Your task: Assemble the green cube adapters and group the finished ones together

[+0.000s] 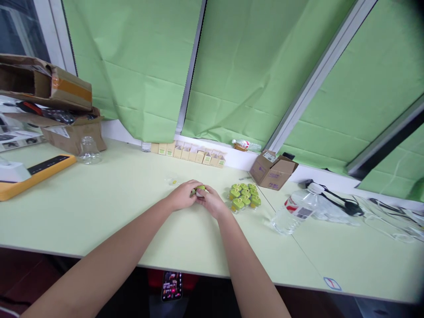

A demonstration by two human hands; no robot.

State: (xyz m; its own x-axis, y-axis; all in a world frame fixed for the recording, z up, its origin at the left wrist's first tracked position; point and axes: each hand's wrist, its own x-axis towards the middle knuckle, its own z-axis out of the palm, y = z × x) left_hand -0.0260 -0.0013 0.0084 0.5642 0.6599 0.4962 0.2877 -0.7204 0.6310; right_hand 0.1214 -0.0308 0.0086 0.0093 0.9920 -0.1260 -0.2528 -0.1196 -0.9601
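My left hand (pixel 184 195) and my right hand (pixel 211 201) meet above the table, fingers closed round a small green-topped container (pixel 200 188). Most of that container is hidden by the fingers. To the right of my right hand stands a tight cluster of similar small containers (pixel 245 197) with green lids and yellow loops on top. Just beyond my left hand lies a small clear plastic piece (pixel 173 181) with a yellow spot; its exact kind is too small to tell.
Small tan cartons (pixel 195 153) line the back of the table (pixel 109 194). An open cardboard box (pixel 272 170) and a large water bottle (pixel 296 210) stand right. At left are stacked boxes (pixel 71 90), a clear jar (pixel 89 151) and a yellow-edged device (pixel 43 174). A phone (pixel 172 285) glows below the edge.
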